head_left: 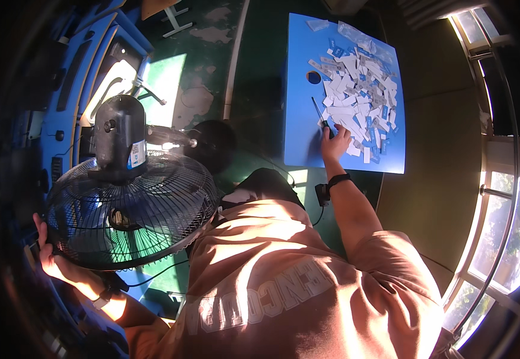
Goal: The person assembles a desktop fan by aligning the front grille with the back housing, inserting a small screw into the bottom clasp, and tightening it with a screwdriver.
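Note:
A large black fan [122, 173] with a round wire guard stands at my left, its motor housing uppermost. Beside the guard's outer rim, my left hand [49, 248] has its fingers stretched out; whether the palm touches the rim is hard to make out. Over on the blue tabletop [302, 143], the fingers of my right hand [336, 142] close around the dark handle of a screwdriver [318, 109]. The screwdriver's thin shaft points away from me. Right next to this hand spreads a heap of white and grey flat strips [355, 90], with some blue pieces among them.
A small round dark object [313, 77] lies on the tabletop left of the heap. Clear plastic bags [355, 36] lie at its far edge. Blue cabinets or machines [68, 107] line the left side. Windows [505, 209] run along the right wall. A black cable [158, 275] hangs below the fan.

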The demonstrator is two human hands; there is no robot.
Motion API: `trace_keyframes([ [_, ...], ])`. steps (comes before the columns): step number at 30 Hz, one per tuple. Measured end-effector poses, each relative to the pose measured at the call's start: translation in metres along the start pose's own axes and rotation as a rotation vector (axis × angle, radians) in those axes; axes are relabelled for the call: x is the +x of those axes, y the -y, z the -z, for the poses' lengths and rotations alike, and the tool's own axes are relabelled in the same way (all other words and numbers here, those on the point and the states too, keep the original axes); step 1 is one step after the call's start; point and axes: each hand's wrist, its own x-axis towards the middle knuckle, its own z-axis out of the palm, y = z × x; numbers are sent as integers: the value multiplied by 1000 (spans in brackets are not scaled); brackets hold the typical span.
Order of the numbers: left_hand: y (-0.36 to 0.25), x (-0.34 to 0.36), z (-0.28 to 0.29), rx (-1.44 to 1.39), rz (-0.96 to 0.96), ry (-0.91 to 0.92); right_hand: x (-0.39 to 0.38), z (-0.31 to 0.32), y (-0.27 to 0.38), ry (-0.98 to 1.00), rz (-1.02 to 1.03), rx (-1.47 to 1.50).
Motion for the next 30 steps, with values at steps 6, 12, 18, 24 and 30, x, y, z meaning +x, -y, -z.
trace_keyframes([
  [6, 5, 1, 0, -49, -99, 54, 20, 18, -29, 198, -93, 59],
  [12, 13, 0, 15, 25, -171, 137, 39, 14, -76, 337, 92, -33],
  [18, 9, 3, 2, -123, -316, 229, 68, 24, -60, 165, 30, 61],
  [24, -21, 13, -16, -130, -201, 237, 95, 121, 184, 488, -214, 1114],
  [30, -39, 23, -7, -114, -180, 314, 24, 301, 476, 1217, 586, 1179],
])
